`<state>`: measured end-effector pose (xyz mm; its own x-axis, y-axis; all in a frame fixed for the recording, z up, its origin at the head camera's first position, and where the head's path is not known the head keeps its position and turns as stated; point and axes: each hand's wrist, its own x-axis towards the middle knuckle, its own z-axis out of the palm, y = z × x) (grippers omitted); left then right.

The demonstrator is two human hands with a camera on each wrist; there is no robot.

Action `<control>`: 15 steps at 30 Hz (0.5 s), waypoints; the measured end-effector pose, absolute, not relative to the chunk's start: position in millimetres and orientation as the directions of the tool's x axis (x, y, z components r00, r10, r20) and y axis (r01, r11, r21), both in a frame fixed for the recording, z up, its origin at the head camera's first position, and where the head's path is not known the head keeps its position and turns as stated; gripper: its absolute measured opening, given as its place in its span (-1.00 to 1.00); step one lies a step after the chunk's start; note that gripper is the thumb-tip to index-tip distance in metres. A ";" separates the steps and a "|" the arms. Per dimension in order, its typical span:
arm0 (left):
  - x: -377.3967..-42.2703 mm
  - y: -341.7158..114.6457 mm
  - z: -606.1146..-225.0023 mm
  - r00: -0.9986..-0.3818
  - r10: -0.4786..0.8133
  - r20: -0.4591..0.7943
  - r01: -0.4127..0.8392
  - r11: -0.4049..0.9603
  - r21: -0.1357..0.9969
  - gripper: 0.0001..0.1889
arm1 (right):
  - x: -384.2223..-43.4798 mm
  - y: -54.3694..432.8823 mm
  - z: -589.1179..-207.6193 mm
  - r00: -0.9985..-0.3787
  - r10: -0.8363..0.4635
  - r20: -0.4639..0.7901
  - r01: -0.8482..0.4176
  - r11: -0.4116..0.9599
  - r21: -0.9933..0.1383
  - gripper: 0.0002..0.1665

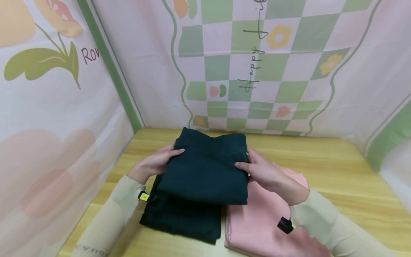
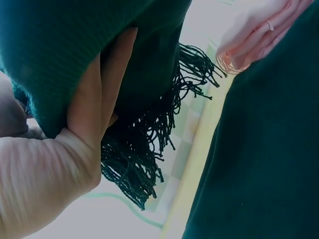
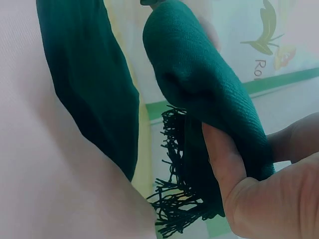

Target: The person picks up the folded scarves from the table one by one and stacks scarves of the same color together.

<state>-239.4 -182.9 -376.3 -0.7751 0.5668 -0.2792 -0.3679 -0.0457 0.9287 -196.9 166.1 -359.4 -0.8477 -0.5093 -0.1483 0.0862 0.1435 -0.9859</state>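
Both hands hold a folded dark green scarf (image 1: 205,164) up off the table, one at each side. The left hand (image 1: 157,160) grips its left edge with the thumb on top. At the right edge, the right hand (image 1: 264,171) grips it the same way. Dark fringe (image 2: 132,169) hangs from its underside in both wrist views. Below it lies another dark green folded cloth (image 1: 183,221), partly covered in the head view. A pink folded scarf (image 1: 257,217) with a fringed end lies under the right forearm.
The wooden table (image 1: 346,167) carries the folded cloths. Printed fabric hangs behind it as a back wall (image 1: 154,71) and on the left as a side wall (image 1: 48,107). More fabric (image 1: 395,150) hangs on the right.
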 end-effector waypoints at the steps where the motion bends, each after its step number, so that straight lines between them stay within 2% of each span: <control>1: -238.4 -184.4 -376.7 -0.775 0.567 -0.279 -0.367 -0.045 0.929 -0.26 | -196.3 165.0 -359.8 -0.847 -0.511 -0.148 0.088 0.141 -0.986 -0.08; 8: -230.0 -194.5 -380.4 -0.772 0.569 -0.284 -0.376 -0.048 0.925 -0.29 | -192.2 156.2 -366.8 -0.838 -0.523 -0.155 0.104 0.127 -0.987 -0.08; 15: -220.7 -205.4 -387.0 -0.772 0.556 -0.309 -0.375 -0.005 0.927 -0.24 | -185.3 146.3 -377.1 -0.826 -0.532 -0.187 0.144 0.122 -0.982 -0.09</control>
